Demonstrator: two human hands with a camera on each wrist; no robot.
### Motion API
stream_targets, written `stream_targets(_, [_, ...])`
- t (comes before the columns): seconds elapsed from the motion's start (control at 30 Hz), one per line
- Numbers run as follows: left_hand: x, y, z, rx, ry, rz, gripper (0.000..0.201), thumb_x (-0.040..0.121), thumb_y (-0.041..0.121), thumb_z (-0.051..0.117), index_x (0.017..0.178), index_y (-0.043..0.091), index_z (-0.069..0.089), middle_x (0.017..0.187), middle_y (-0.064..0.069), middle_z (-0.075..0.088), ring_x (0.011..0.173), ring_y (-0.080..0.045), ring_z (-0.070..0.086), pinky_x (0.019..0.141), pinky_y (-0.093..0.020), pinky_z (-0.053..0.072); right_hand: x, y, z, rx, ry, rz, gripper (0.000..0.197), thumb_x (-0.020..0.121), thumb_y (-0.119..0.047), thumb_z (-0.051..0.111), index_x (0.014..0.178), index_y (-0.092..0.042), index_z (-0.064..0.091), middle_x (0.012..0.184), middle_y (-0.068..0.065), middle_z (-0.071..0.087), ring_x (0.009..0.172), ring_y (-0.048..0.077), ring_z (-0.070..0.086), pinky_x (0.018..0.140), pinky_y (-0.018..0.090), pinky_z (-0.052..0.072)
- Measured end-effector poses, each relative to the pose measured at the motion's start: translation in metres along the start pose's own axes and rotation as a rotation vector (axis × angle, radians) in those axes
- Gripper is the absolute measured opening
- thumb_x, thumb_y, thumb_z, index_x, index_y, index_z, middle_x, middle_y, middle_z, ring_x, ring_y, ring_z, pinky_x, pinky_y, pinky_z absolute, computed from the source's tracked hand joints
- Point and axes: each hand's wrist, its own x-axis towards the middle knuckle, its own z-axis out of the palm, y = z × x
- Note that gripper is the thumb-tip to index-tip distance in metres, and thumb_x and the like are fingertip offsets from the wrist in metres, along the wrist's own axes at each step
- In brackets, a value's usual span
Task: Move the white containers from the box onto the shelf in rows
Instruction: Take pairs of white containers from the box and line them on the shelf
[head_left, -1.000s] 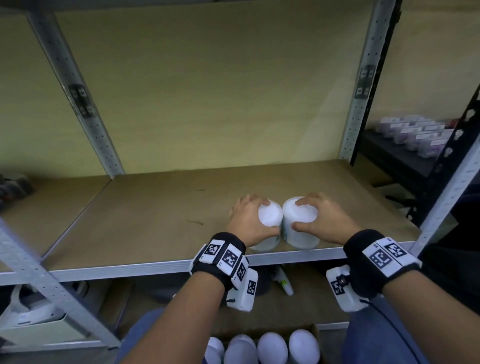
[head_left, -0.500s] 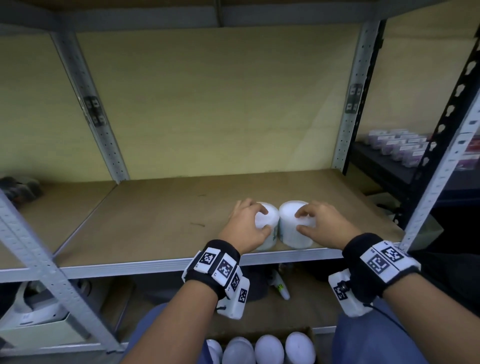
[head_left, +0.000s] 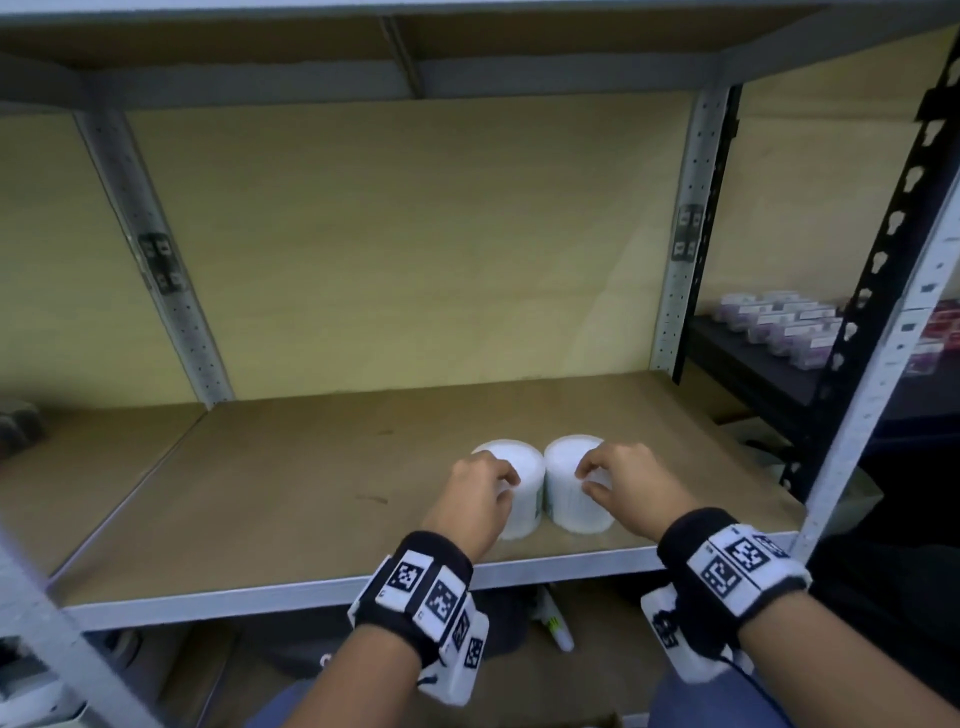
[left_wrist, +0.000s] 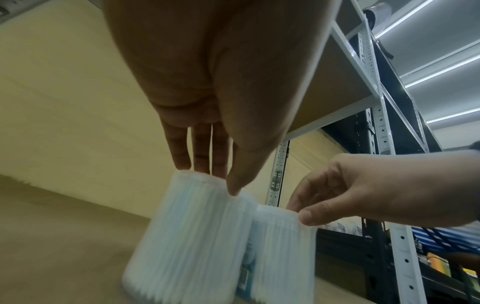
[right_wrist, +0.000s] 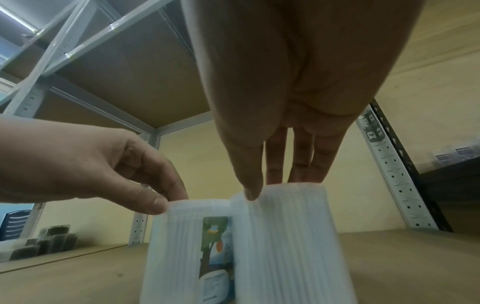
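Hands pinch the tops of two white ribbed plastic containers standing side by side, touching, on the brown wooden shelf board (head_left: 311, 483) at lower centre frame: left hand (head_left: 475, 501) holding the left container (head_left: 522, 480), right hand (head_left: 631, 486) the right container (head_left: 566, 496).

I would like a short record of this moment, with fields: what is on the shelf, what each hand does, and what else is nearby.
shelf: brown wooden board on a grey metal frame
left container: white ribbed plastic cylinder, upright on the board, with a picture label on its side
right container: same kind, upright, right beside the left one
left hand: fingertips at the top rim of the left container
right hand: fingertips at the top rim of the right container
nearby: small labelled boxes on a black rack to the right
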Motion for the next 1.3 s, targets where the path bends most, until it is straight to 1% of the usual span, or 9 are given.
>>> stream_targets(0.2, [0.038, -0.001, 0.010, -0.004, -0.025, -0.013, 0.029, 0.094, 0.010, 0.048, 0.115, 0.017, 0.066, 0.128, 0.001, 0.058, 0.121, -0.016, 0.047, 0.090, -0.015, 0.030, 0.033, 0.018, 0.005, 0.024, 0.007, 0.024, 0.021, 0.092, -0.020, 0.057, 0.110, -0.021, 0.067, 0.122, 0.001, 0.064, 0.114, 0.019, 0.059, 0.099, 0.033, 0.047])
stream_targets(0.3, [0.060, -0.004, 0.016, -0.011, -0.034, -0.027, 0.028, 0.094, 0.010, 0.048, 0.115, 0.017, 0.066, 0.129, 0.000, 0.058, 0.122, -0.017, 0.048, 0.095, -0.020, 0.034, 0.052, 0.027, 0.007, 0.030, 0.011, 0.033, 0.021, 0.091, -0.019, 0.058, 0.110, -0.019, 0.068, 0.121, 0.002, 0.064, 0.114, 0.021, 0.059, 0.099, 0.032, 0.046])
stream_targets(0.43, [0.090, -0.006, 0.024, -0.020, -0.038, -0.055, 0.027, 0.093, 0.008, 0.050, 0.113, 0.015, 0.067, 0.127, -0.003, 0.059, 0.120, -0.018, 0.052, 0.097, -0.022, 0.039, 0.077, 0.035, 0.009, 0.030, 0.030, 0.048, 0.021, 0.091, -0.020, 0.058, 0.110, -0.020, 0.068, 0.120, 0.002, 0.065, 0.111, 0.021, 0.060, 0.096, 0.031, 0.048])
stream_targets(0.57, [0.121, -0.011, 0.030, -0.050, -0.059, -0.091, 0.025, 0.092, 0.006, 0.053, 0.110, 0.012, 0.069, 0.123, -0.008, 0.061, 0.113, -0.022, 0.059, 0.094, -0.026, 0.044, 0.101, 0.040, 0.010, 0.031, 0.030, 0.085, 0.022, 0.091, -0.018, 0.058, 0.110, -0.018, 0.069, 0.121, 0.004, 0.065, 0.112, 0.022, 0.060, 0.097, 0.031, 0.047])
stream_targets(0.67, [0.141, -0.016, 0.034, -0.053, -0.062, -0.091, 0.025, 0.092, 0.006, 0.053, 0.110, 0.011, 0.069, 0.123, -0.008, 0.061, 0.112, -0.022, 0.059, 0.092, -0.026, 0.045, 0.120, 0.043, 0.009, 0.027, 0.030, 0.109, 0.021, 0.091, -0.018, 0.059, 0.109, -0.016, 0.069, 0.121, 0.004, 0.065, 0.113, 0.023, 0.059, 0.098, 0.034, 0.046])
stream_targets(0.77, [0.160, -0.020, 0.039, -0.073, -0.070, -0.093, 0.027, 0.093, 0.005, 0.051, 0.113, 0.009, 0.068, 0.124, -0.010, 0.060, 0.115, -0.023, 0.057, 0.095, -0.026, 0.044, 0.139, 0.047, 0.007, 0.022, 0.025, 0.130, 0.021, 0.091, -0.019, 0.060, 0.109, -0.016, 0.070, 0.120, 0.003, 0.066, 0.111, 0.022, 0.060, 0.094, 0.030, 0.046])
stream_targets(0.93, [0.190, -0.026, 0.049, -0.097, -0.061, -0.113, 0.027, 0.092, 0.004, 0.051, 0.111, 0.009, 0.069, 0.122, -0.011, 0.063, 0.111, -0.024, 0.060, 0.093, -0.026, 0.045, 0.170, 0.053, 0.010, 0.025, 0.032, 0.163, 0.019, 0.090, -0.019, 0.061, 0.105, -0.015, 0.071, 0.117, 0.003, 0.067, 0.107, 0.021, 0.061, 0.085, 0.024, 0.044])
stream_targets(1.1, [0.218, -0.033, 0.057, -0.113, -0.044, -0.129, 0.030, 0.092, 0.000, 0.048, 0.113, 0.006, 0.069, 0.124, -0.013, 0.061, 0.114, -0.027, 0.058, 0.099, -0.029, 0.046, 0.201, 0.060, 0.010, 0.021, 0.001, 0.150, 0.019, 0.090, -0.018, 0.061, 0.105, -0.012, 0.071, 0.117, 0.005, 0.066, 0.106, 0.022, 0.062, 0.085, 0.024, 0.044])
stream_targets(1.3, [0.243, -0.040, 0.068, -0.112, -0.012, -0.120, 0.029, 0.091, 0.001, 0.049, 0.111, 0.006, 0.070, 0.122, -0.014, 0.063, 0.114, -0.027, 0.057, 0.100, -0.034, 0.046, 0.228, 0.067, 0.014, 0.030, 0.030, 0.173, 0.017, 0.090, -0.018, 0.060, 0.101, -0.013, 0.071, 0.118, 0.006, 0.066, 0.107, 0.026, 0.061, 0.093, 0.032, 0.049])
